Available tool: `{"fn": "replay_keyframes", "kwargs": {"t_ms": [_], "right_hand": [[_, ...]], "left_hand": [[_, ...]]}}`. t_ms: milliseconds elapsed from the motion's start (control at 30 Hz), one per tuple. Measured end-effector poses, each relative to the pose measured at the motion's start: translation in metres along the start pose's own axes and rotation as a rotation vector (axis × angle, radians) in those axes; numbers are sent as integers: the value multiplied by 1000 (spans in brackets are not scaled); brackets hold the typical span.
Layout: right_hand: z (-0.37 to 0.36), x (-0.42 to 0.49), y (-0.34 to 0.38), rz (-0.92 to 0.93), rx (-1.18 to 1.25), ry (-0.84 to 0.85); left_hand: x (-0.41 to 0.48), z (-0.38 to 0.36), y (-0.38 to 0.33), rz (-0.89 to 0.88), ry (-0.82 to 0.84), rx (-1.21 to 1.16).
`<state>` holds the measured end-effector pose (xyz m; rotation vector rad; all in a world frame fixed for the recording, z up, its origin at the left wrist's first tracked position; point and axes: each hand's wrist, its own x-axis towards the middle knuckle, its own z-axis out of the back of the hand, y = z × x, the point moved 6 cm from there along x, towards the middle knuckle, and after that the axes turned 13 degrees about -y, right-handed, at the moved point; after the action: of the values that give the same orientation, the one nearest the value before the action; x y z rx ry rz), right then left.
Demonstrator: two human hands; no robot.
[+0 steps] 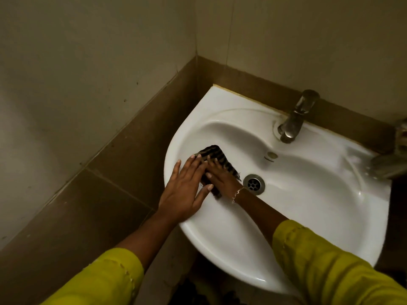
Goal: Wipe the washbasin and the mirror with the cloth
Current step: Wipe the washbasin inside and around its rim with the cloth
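Observation:
A white washbasin (308, 194) is fixed in a tiled corner. A dark striped cloth (217, 154) lies against the basin's left inner wall, left of the drain (254, 183). My right hand (222, 176) lies flat on the cloth with straight fingers, pressing it to the bowl. My left hand (184, 192) rests flat on the basin's left rim, its fingertips touching the cloth's edge. No mirror is in view.
A metal tap (295, 117) stands at the back of the basin. Some blurred metal things (389, 164) sit at the right edge of the rim. Tiled walls (99, 84) close in at the left and the back.

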<state>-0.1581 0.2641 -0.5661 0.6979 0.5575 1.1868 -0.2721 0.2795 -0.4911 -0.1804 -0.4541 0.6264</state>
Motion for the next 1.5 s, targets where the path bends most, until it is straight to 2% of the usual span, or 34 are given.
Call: {"fn": "replay_keyframes", "kwargs": {"t_ms": [67, 100, 200, 400, 500, 600, 867, 1133, 1300, 1500], "right_hand": [[15, 6, 0, -28, -11, -206], [14, 10, 0, -57, -80, -194], [-11, 18, 3, -127, -285, 11], [-28, -16, 17, -20, -220, 177], [-32, -37, 25, -24, -111, 196], [-28, -62, 26, -13, -28, 285], [-6, -129, 14, -30, -94, 526], [34, -173, -17, -67, -200, 661], [74, -192, -48, -96, -385, 744], [132, -187, -87, 11, -869, 773]], "left_hand": [[0, 1, 1, 2, -3, -6], [0, 0, 1, 3, 1, -8], [0, -2, 2, 11, 17, 1], [1, 2, -2, 5, -10, -15], [0, 3, -2, 15, -6, -26], [-1, 1, -1, 20, 13, -3], [-1, -4, 1, 12, 55, 49], [-1, -4, 2, 15, 74, 58], [-1, -4, 2, 15, 74, 58], [-2, -5, 3, 15, 88, 58]]}}
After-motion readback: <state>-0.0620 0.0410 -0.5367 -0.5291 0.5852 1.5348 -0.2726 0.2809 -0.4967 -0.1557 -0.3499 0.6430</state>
